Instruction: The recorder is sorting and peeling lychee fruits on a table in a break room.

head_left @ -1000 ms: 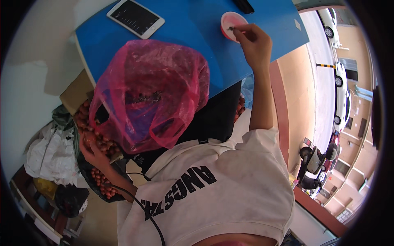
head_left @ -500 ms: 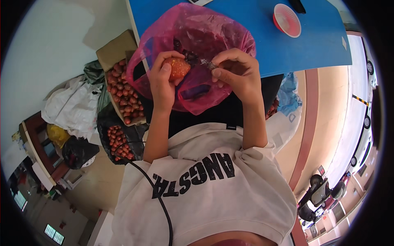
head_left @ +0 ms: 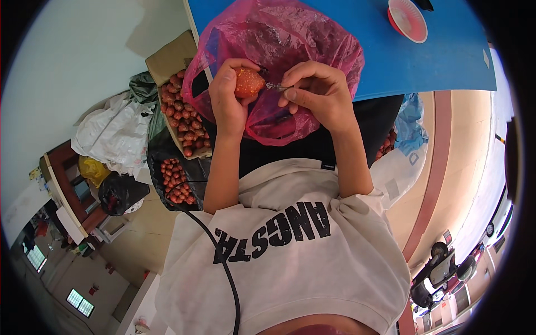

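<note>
My left hand [head_left: 229,92] is closed round an orange-red ball [head_left: 249,82] with pale speckles, its fingers and thumb at the far and left sides. Close to the ball's right side, my right hand [head_left: 318,92] pinches a small silvery-grey piece [head_left: 275,86] between thumb and forefinger. Whether that piece touches the ball I cannot tell. Beneath both hands a translucent pink plastic bag [head_left: 329,42] lies spread over my lap and the table edge. Something dark shows inside the bag just beyond the ball; its kind is unclear.
The blue table [head_left: 446,67] carries a pink-and-white bowl [head_left: 407,21] at the far right. Left of me, a cardboard box [head_left: 170,56] and a black bag [head_left: 159,178] hold many reddish-brown round things. A black cable [head_left: 229,273] runs down my shirt.
My right hand has brought the silvery piece nearer to the ball. The ball has turned a little in my left hand. The whole view has shifted slightly.
</note>
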Available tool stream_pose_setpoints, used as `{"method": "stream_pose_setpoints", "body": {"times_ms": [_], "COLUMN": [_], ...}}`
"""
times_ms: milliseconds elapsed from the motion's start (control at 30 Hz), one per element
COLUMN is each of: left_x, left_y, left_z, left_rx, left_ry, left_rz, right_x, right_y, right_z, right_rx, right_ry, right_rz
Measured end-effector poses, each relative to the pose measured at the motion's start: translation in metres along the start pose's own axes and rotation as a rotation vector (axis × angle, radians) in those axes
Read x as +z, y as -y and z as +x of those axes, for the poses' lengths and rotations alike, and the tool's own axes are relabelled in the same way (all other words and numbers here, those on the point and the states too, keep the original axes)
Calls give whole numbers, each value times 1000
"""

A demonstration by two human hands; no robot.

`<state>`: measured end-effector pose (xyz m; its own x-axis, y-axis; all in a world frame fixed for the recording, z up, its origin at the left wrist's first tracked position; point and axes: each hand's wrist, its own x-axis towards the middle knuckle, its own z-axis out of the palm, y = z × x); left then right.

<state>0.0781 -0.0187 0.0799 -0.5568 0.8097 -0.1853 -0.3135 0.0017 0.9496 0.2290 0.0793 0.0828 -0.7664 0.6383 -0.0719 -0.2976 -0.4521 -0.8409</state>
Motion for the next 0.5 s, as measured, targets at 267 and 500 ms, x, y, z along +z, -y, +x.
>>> {"method": "stream_pose_setpoints", "body": {"times_ms": [267,500], "left_x": [3,4], "left_y": [1,1], "left_z": [-3,-4], "left_rx": [2,20], "left_ry": [-44,-68], "left_rz": [14,151], "right_x": [4,8], "right_y": [-1,-2], "right_z": [-2,-8], "right_rx": [-13,-35], "right_ry": [-2,-67], "right_rz": [-68,-106]}}
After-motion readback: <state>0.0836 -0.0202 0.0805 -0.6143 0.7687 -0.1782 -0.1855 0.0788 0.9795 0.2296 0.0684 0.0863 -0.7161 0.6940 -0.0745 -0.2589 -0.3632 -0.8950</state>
